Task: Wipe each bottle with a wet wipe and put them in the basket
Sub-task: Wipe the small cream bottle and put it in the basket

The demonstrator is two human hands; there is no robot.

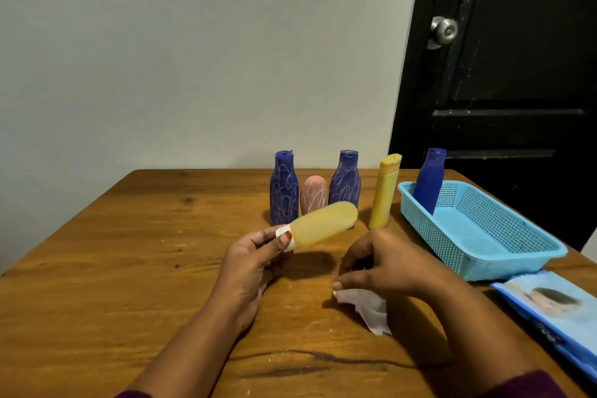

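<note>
The left hand (255, 255) pinches the white cap of a pale yellow bottle (323, 228) between thumb and curled fingers. It holds the bottle clear of the desk (129, 268), with the base pointing toward two o'clock. At three o'clock from it, the right hand (384, 260) is curled downward and grips a crumpled white wet wipe (365, 304), whose loose end lies on the wood; wipe and bottle are apart. At twelve o'clock from the hands, four bottles stand in a row near the desk's far edge. From left to right they are a scribbled blue bottle (284, 191), a short pink bottle (313, 194), a second scribbled blue bottle (345, 181) and a tall yellow bottle (386, 191). At two o'clock from the right hand sits a light blue mesh basket (517, 265), with a plain blue bottle (429, 181) leaning upright in its far left corner. A blue pack of wipes (549, 310) lies at four o'clock, just beside the basket's near end. Behind the desk, a black door (517, 74) with a round metal knob (444, 31) stands at one o'clock.
</note>
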